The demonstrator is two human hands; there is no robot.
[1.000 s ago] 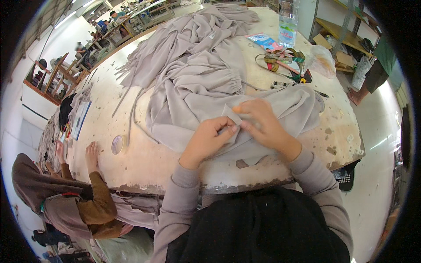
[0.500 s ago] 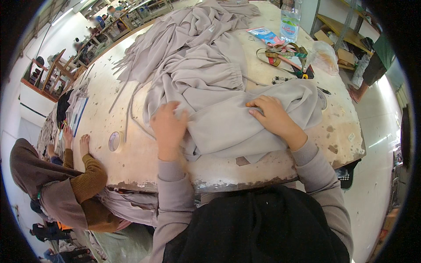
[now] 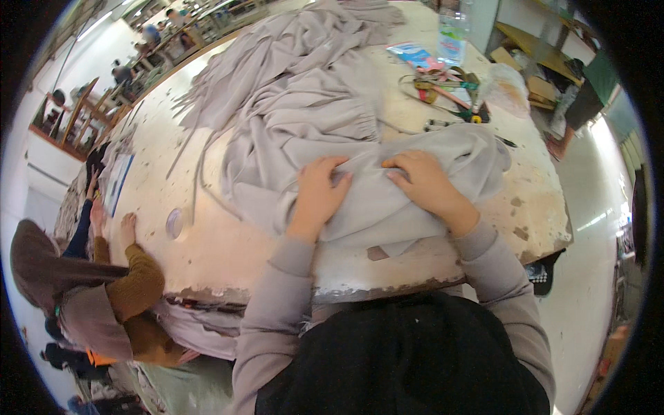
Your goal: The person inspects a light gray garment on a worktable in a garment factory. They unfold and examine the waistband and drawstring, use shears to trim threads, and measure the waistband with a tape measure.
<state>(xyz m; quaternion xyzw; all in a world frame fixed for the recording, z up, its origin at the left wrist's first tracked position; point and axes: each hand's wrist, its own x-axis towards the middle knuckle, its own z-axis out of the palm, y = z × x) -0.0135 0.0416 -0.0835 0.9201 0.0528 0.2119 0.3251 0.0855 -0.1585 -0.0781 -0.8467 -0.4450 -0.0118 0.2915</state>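
We see a bottle far right, tape roll left.
Our left hand and right hand, loosely curled, touch grey cloth.

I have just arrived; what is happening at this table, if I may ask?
A person has the left grip and right grip slightly apart on plain grey fabric, spread fairly flat. Beyond, more grey fabric lies heaped on the pale, worn table. At its left edge is a co-worker with brown sleeves.

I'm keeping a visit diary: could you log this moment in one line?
left hand: on grey garment | right hand: on same garment | table left: tape roll; far right: plastic bottle
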